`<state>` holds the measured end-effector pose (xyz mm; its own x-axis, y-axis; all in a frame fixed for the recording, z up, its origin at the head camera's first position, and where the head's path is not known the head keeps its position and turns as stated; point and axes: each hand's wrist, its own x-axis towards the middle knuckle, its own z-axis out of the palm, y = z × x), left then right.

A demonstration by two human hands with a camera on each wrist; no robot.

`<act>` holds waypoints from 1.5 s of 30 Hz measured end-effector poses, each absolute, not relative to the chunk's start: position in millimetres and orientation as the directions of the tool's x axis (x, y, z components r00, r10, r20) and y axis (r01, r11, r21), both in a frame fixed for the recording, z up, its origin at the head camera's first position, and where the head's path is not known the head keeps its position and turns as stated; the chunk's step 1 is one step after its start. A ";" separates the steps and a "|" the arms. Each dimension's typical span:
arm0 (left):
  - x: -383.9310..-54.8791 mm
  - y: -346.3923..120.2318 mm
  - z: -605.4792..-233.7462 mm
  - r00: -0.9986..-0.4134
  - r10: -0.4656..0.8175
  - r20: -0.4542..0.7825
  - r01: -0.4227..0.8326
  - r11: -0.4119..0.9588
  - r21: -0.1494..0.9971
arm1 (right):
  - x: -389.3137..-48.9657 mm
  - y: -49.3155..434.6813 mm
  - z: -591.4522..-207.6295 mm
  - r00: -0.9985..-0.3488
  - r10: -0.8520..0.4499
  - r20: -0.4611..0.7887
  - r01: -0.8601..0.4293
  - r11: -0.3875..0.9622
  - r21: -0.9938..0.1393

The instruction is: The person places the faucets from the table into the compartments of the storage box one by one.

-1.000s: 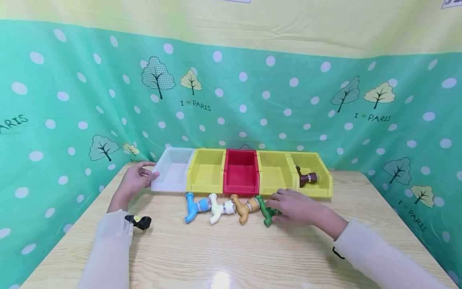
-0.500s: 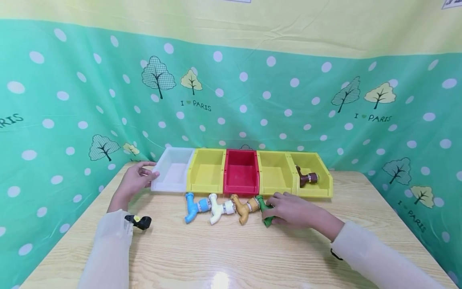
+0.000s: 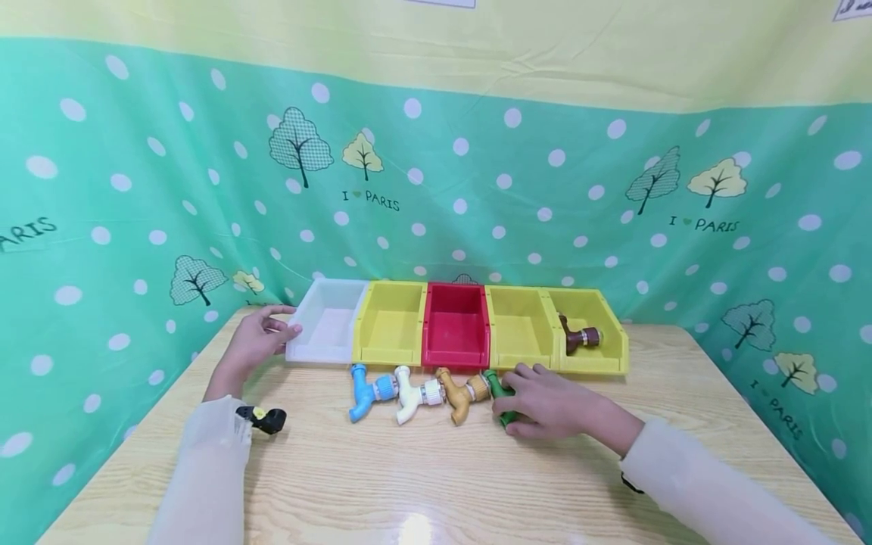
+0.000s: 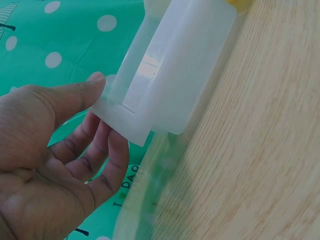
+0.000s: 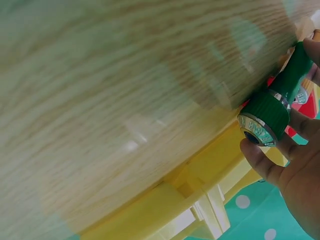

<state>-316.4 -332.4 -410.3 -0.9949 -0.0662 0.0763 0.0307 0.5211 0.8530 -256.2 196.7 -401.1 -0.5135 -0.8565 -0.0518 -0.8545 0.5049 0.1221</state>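
My left hand (image 3: 255, 344) pinches the side edge of the white bin (image 3: 327, 322); in the left wrist view the thumb lies above the rim of the bin (image 4: 172, 75) and the fingers curl below it. On the table, my right hand (image 3: 548, 401) grips a green tap (image 3: 500, 390), covering its knob in the head view. Its ribbed green knob and silver ring face the camera in the right wrist view. Left of it lie a tan tap (image 3: 462, 395), a white tap (image 3: 412, 393) and a blue tap (image 3: 368, 391) in a row.
Right of the white bin stand a yellow bin (image 3: 388, 354), a red bin (image 3: 455, 357), another yellow bin (image 3: 521, 356) and a last yellow bin (image 3: 616, 352) holding a brown tap (image 3: 579, 337). A patterned green curtain (image 3: 450, 174) hangs behind the wooden table (image 3: 341, 484).
My right hand has shifted slightly left and closed its fingers round the green tap, which stays on the table. My left hand and the bins have not moved.
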 end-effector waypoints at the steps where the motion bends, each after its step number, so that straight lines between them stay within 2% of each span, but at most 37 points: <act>1: -316.5 -332.3 -410.2 -0.995 -0.065 0.077 0.032 0.520 0.853 | -255.8 196.8 -401.2 -0.514 -0.856 -0.051 -0.854 0.505 0.123; 15: -315.7 -332.0 -409.4 -0.996 -0.066 0.068 0.024 0.516 0.857 | -243.3 201.1 -389.6 -0.520 -0.853 -0.042 -0.850 0.513 0.120; 24: -313.6 -332.5 -410.1 -0.995 -0.067 0.070 0.026 0.512 0.858 | -243.2 202.8 -374.6 -0.495 -0.869 0.012 -0.853 0.489 0.182; 36: -313.7 -332.2 -410.7 -0.995 -0.066 0.073 0.028 0.517 0.856 | -255.3 208.4 -354.7 -0.497 -0.863 0.091 -0.831 0.504 0.237; 45: -313.2 -330.7 -408.6 -0.995 -0.067 0.074 0.029 0.511 0.859 | -277.4 214.5 -348.2 -0.495 -0.851 0.177 -0.812 0.526 0.253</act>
